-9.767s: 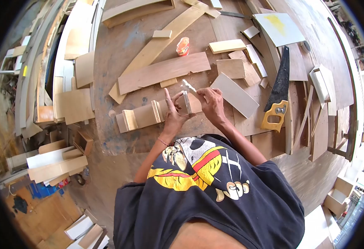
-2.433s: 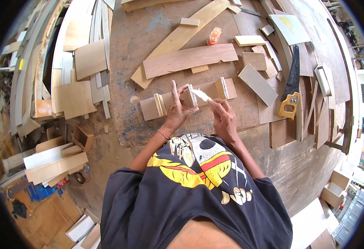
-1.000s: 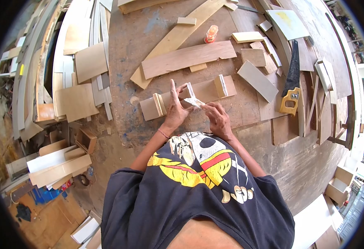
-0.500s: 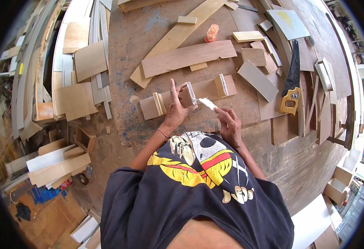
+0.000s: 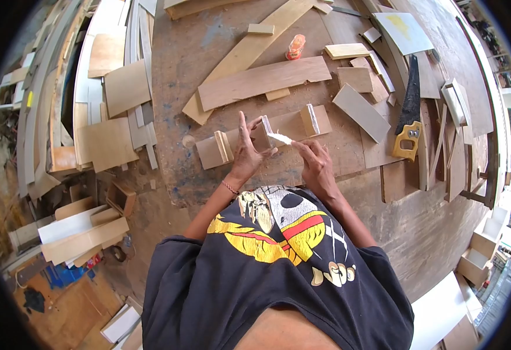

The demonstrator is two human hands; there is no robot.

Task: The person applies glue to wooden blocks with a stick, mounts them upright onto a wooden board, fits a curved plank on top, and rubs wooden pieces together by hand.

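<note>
A long plywood strip [image 5: 290, 124] lies on the bench with three short wooden pieces standing across it. My left hand [image 5: 246, 150] is wrapped round the middle upright piece [image 5: 262, 135], one finger pointing up. White paste runs along that piece's edge. Between the fingers of my right hand [image 5: 318, 169] is a small stick coated in white paste [image 5: 280, 139], its tip against or very near the middle piece. The right upright piece [image 5: 309, 120] also carries white paste on its edge; the left upright piece [image 5: 223, 147] looks bare.
Beyond the strip lie a wider board [image 5: 264, 83] and an orange-red bottle [image 5: 295, 46]. To the right are a handsaw [image 5: 408, 116] with a yellow handle and several offcuts [image 5: 361, 112]. Stacked panels [image 5: 128, 87] stand at the left.
My right hand has shifted slightly left and turned, bringing the paste-coated stick closer to the middle piece's edge. My left hand stays nearly in place on that piece.
</note>
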